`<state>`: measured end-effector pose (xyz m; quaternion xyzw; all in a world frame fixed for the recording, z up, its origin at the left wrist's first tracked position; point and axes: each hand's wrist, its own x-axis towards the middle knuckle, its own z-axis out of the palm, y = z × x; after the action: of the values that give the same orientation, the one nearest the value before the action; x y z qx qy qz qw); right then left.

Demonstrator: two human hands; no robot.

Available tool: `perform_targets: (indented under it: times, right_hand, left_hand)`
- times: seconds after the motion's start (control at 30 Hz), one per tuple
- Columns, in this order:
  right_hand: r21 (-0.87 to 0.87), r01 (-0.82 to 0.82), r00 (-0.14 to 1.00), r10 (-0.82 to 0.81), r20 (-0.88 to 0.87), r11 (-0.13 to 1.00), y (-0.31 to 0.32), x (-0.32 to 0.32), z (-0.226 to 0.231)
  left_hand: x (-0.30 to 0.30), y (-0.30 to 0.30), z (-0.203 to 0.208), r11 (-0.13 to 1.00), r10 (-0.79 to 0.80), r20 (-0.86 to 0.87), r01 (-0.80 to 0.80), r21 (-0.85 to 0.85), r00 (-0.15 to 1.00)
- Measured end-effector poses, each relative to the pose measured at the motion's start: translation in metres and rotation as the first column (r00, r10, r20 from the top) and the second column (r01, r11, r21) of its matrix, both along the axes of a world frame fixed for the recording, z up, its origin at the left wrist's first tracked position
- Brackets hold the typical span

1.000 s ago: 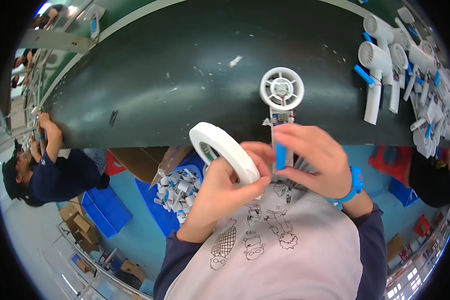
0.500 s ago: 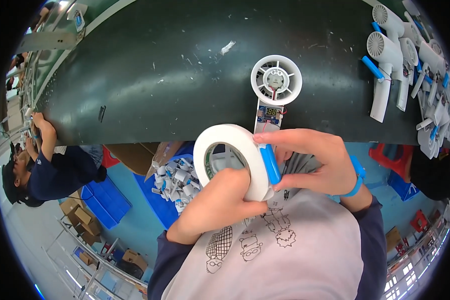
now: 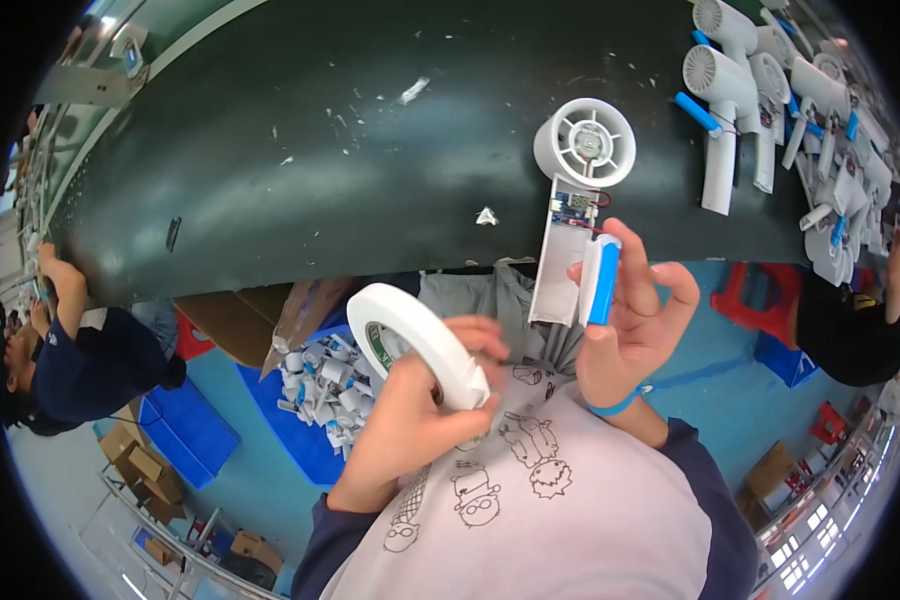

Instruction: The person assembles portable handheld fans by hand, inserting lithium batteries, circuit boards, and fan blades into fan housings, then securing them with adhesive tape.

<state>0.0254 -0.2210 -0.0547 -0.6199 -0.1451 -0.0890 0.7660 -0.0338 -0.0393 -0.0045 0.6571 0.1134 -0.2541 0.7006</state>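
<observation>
My left hand (image 3: 405,425) is closed round a roll of white tape (image 3: 425,335), its fingers through the core. In my right hand (image 3: 630,335) is a blue cylindrical battery (image 3: 605,285), pinched upright between thumb and fingers. A white strip (image 3: 592,262) runs along the battery's left side. Just left of that hand lies an opened white handheld fan (image 3: 560,270). Its round head (image 3: 586,142) rests on the table, and its handle juts over the near edge. Inside the handle sits a small blue circuit board (image 3: 570,208) with thin red wires near the battery.
Many similar white fans with blue batteries (image 3: 720,120) are piled at the table's (image 3: 370,190) right. A blue bin (image 3: 315,455) of small white parts stands below the left edge. White scraps (image 3: 486,216) dot the table. Other people sit left and right.
The tape roll and the battery have come apart: my left hand moved left and down, my right hand right. A white scrap now lies on the table near its front edge. The view has shifted.
</observation>
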Motion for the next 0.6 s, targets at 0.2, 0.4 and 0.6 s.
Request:
perform_targets:
  times: [0.2, 0.4, 0.6]
  right_hand:
    - [-0.055, -0.156, 0.960, 0.138, -0.245, 0.986, -0.034, 0.001, 0.028]
    - [-0.719, -0.293, 0.946, 0.300, -0.123, 0.630, -0.049, 0.015, 0.048]
    - [-0.871, -0.247, 0.951, 0.280, -0.134, 0.425, -0.041, 0.017, 0.053]
  left_hand:
    - [0.009, -0.027, -0.009, 0.978, 0.049, -0.017, -0.051, -0.204, 0.999]
    - [0.007, -0.034, -0.021, 0.962, 0.035, 0.017, -0.029, -0.271, 0.999]
    - [0.007, -0.037, -0.020, 0.962, 0.043, -0.006, -0.043, -0.270, 0.999]
